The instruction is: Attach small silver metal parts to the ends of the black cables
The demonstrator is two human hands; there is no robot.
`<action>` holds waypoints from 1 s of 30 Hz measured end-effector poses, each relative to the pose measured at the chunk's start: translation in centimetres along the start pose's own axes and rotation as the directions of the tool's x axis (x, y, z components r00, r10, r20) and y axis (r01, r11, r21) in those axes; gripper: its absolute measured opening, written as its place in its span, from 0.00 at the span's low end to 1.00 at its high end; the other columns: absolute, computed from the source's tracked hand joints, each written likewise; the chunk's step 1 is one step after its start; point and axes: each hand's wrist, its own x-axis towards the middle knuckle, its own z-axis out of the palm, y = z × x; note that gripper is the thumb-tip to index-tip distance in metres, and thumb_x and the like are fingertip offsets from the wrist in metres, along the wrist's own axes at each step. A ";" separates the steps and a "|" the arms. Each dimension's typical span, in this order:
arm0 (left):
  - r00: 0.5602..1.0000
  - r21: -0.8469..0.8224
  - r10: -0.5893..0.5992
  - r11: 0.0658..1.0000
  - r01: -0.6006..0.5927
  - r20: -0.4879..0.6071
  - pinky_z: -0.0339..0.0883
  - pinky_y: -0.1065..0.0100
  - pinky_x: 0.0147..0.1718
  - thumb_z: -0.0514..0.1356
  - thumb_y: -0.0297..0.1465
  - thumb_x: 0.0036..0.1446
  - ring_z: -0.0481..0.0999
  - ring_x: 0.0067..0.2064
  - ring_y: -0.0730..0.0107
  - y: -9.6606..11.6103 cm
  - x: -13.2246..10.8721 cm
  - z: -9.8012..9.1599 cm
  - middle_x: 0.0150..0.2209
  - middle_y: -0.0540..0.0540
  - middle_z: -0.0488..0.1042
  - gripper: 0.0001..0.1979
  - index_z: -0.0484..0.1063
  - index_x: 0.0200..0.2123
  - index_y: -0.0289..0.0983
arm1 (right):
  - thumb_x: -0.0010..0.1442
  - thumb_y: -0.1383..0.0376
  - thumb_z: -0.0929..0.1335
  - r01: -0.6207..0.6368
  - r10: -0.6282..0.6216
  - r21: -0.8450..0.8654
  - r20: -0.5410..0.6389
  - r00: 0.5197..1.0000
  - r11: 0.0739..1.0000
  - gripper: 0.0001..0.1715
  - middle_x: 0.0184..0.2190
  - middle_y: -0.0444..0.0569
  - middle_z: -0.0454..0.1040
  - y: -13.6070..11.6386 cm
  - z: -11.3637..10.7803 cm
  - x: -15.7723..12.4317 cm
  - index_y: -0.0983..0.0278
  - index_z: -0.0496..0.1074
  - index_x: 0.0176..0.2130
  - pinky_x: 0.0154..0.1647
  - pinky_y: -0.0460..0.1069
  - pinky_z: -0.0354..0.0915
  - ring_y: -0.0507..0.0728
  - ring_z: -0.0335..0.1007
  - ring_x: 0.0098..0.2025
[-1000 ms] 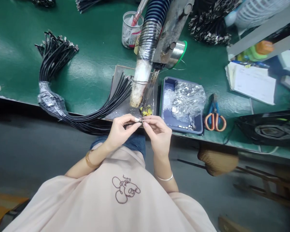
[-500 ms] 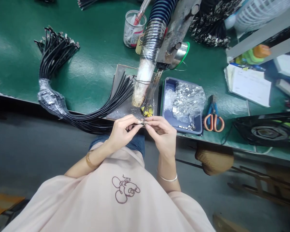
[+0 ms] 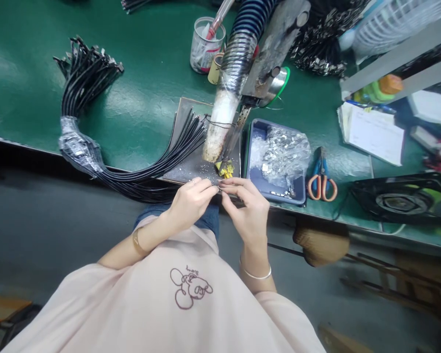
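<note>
My left hand is closed in a pinch, its fingertips on a small metal piece that is mostly hidden. Opposite it, my right hand brings thumb and forefinger around the same spot, with a slight gap between them; what lies in its fingertips is too small to make out. Just left of my hands runs a bundle of black cables, its ends fanned over a dark board. Above my fingers is the tip of a soldering iron, with a yellow sponge-like scrap under it.
A taped fume hose hangs over the board. Right of it are a blue tray holding bagged small metal parts, pliers, papers and a black fan. A solder spool and a clear cup stand behind.
My right thumb and forefinger have moved slightly apart, and my left fingers have curled in more around the pinch. The view has shifted a little; the bench items stay put.
</note>
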 end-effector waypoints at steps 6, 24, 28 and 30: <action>0.918 -0.478 -0.370 0.787 0.390 0.142 0.65 0.72 0.27 0.52 0.33 0.69 0.69 0.24 0.75 1.8 -0.2 -0.1 0.25 0.50 0.73 0.13 0.68 0.31 0.37 | 0.58 0.66 0.73 -0.172 0.201 0.401 -0.031 0.979 0.900 0.06 0.41 0.47 0.78 0.4 1.6 -0.9 0.61 0.76 0.29 0.45 0.52 0.79 0.56 0.82 0.42; 0.765 -0.797 -0.583 0.308 0.520 0.273 0.70 0.71 0.33 0.70 0.32 0.46 0.74 0.29 0.73 0.7 1.9 -0.8 0.25 0.48 0.79 0.08 0.78 0.25 0.34 | 0.62 0.71 0.71 0.228 -0.233 -0.049 -0.267 0.935 0.972 0.10 0.37 0.45 0.83 0.3 1.4 -1.4 0.55 0.76 0.40 0.41 0.52 0.78 0.55 0.81 0.39; 0.769 -0.776 -0.578 0.341 0.532 0.273 0.69 0.72 0.31 0.69 0.31 0.46 0.73 0.27 0.74 0.5 2.0 -0.7 0.25 0.49 0.78 0.07 0.76 0.25 0.34 | 0.63 0.69 0.70 0.198 -0.202 -0.041 -0.252 0.946 0.979 0.07 0.35 0.45 0.83 0.7 1.8 -1.5 0.56 0.76 0.39 0.39 0.52 0.79 0.56 0.82 0.37; 0.769 -0.776 -0.579 0.342 0.529 0.269 0.69 0.72 0.30 0.69 0.31 0.46 0.73 0.27 0.75 0.4 2.0 -0.6 0.24 0.50 0.77 0.07 0.75 0.25 0.34 | 0.65 0.66 0.70 0.096 -0.080 0.043 -0.281 0.956 0.994 0.03 0.34 0.45 0.82 0.9 2.0 -1.4 0.57 0.75 0.38 0.38 0.51 0.79 0.55 0.82 0.37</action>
